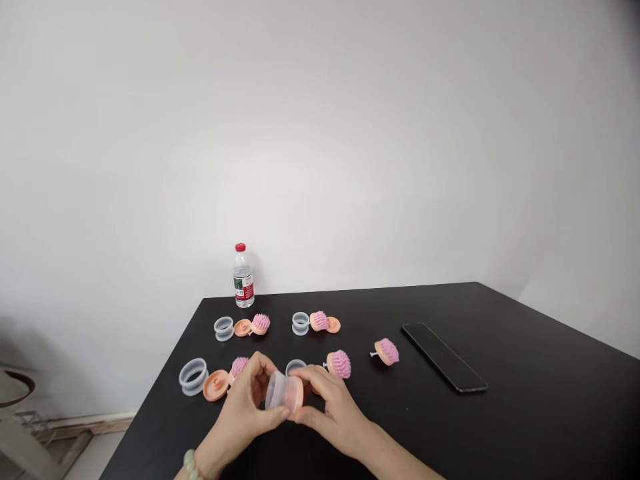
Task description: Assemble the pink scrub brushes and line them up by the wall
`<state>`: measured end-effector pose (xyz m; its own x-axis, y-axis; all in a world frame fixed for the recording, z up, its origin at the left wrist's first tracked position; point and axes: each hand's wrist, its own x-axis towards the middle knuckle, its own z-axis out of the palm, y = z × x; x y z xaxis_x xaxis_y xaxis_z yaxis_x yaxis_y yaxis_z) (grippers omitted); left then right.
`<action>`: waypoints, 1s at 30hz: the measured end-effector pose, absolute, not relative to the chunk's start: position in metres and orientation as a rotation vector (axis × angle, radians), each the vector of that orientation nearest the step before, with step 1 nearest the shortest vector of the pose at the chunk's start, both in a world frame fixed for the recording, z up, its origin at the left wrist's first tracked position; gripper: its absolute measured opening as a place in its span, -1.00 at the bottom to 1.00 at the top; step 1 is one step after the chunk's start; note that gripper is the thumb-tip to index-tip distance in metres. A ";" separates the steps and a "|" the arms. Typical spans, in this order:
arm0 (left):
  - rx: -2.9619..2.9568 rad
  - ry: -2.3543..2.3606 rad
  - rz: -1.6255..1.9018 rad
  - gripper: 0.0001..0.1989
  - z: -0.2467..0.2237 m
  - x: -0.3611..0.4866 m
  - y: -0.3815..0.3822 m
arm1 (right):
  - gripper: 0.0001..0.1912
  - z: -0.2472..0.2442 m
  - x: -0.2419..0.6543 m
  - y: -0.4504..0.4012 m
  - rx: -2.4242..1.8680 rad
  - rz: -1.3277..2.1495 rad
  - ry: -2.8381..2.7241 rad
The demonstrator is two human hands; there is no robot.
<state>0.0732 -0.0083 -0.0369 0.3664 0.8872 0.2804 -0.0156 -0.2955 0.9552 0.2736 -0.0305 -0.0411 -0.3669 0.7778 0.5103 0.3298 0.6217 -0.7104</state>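
Between my two hands, above the near part of the table, is a translucent plastic ring (276, 392) with a peach disc (299, 393) at its right end. My left hand (247, 400) grips the ring from the left, thumb underneath. On the other side my right hand (330, 407) has its fingers and thumb closed around the disc. The disc sits against the ring; I cannot tell whether they are locked together. Just behind my hands lie a pink bristle brush head (340, 365) and another clear ring (295, 366), partly hidden.
More clear rings (193, 377), peach discs (216, 385) and pink brush heads (387, 351) lie in groups on the black table (370, 427). A water bottle (244, 277) with a red cap stands at the back left. A dark phone-like slab (443, 357) lies to the right.
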 end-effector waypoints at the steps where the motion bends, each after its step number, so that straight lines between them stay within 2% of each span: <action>1: 1.623 0.812 1.096 -0.61 -0.036 0.073 -0.009 | -0.49 -0.039 0.273 -0.031 -0.886 0.616 -1.957; 6: 1.629 0.889 1.057 -0.64 -0.031 0.075 -0.011 | -0.56 -0.035 0.270 -0.035 -0.869 0.498 -1.951; 12: 1.586 0.909 1.091 -0.60 -0.030 0.077 -0.012 | -0.63 -0.034 0.269 -0.038 -0.722 0.084 -2.024; 16: 1.434 0.935 1.187 -0.58 -0.025 0.072 -0.010 | -0.63 -0.029 0.275 -0.036 -0.643 -0.013 -1.982; 21: 1.450 0.901 1.191 -0.64 -0.027 0.066 -0.007 | -0.68 -0.013 0.316 -0.016 -0.991 0.190 -1.611; 23: 1.539 0.886 1.168 -0.65 -0.033 0.068 -0.007 | -0.61 -0.009 0.347 -0.005 -1.110 0.251 -1.396; 27: 1.744 0.891 1.093 -0.61 -0.041 0.075 -0.011 | -0.50 -0.014 0.419 0.005 -1.305 0.154 -1.201; 30: 1.853 0.891 1.019 -0.66 -0.037 0.079 -0.017 | -0.53 -0.031 0.462 -0.002 -1.546 0.059 -1.157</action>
<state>0.0785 -0.0166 -0.0370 0.4218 0.8538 0.3051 0.1887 -0.4118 0.8915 0.4615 -0.0023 -0.0311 0.5131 0.6775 0.5270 0.6200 0.1321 -0.7734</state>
